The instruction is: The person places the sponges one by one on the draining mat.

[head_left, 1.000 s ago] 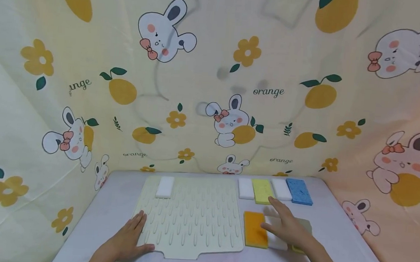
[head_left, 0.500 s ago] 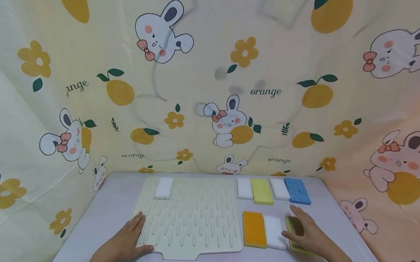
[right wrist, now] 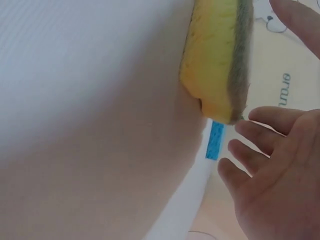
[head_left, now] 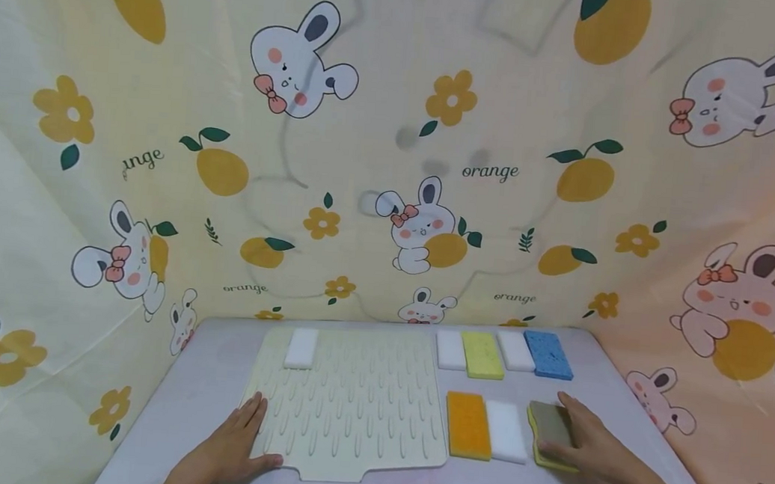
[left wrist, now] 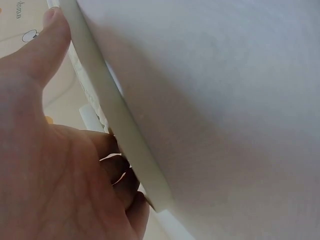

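Two hands on the counter (head_left: 167, 406), one at a mat, one at a sponge.
The left hand (head_left: 227, 452) lies flat-fingered on the drying mat's (head_left: 349, 404) near-left corner; the right hand (head_left: 592, 445) has straight, spread fingers at the yellow-green sponge (head_left: 548, 432), right of the white sponge (head_left: 505, 430).

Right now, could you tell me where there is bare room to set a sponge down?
Most of the ribbed mat is free, below the white sponge. Bare table lies left of it. The right side is crowded with sponges, where the right hand touches the scouring sponge.
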A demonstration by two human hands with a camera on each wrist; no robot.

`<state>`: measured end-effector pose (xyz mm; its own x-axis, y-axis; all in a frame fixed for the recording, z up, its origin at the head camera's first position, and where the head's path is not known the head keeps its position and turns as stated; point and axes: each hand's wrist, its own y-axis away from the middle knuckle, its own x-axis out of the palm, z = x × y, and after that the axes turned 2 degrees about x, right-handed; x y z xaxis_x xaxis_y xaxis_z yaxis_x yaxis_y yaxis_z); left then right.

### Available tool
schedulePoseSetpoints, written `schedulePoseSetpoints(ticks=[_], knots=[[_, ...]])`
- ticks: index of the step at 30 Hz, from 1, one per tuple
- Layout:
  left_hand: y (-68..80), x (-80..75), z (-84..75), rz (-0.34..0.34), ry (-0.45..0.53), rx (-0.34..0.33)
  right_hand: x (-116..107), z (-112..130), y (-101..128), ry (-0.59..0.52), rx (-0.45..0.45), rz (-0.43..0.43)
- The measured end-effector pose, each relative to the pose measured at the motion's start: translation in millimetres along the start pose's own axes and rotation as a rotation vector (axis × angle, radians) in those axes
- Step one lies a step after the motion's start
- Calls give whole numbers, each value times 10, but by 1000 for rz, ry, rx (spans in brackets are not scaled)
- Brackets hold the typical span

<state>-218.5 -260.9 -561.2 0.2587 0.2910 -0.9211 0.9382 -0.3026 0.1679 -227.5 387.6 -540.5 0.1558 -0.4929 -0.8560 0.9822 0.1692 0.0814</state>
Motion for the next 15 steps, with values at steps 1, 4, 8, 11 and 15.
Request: schedulePoseSetpoints(ticks=[1, 4, 8, 11, 15], knots=[[-2, 5, 7, 0, -4, -3, 1, -17, 1, -8, 7, 11], [-7, 12, 17, 4, -6, -13, 18, -62, 3, -39, 36, 39], [-12, 8, 15, 2, -4, -15, 40, -94, 7, -66, 57, 57], [-12, 8, 14, -2, -2, -13, 49, -107, 12, -65, 53, 47], [-10, 18, 22, -3, -6, -13, 50, -127, 32, -52, 41, 36]])
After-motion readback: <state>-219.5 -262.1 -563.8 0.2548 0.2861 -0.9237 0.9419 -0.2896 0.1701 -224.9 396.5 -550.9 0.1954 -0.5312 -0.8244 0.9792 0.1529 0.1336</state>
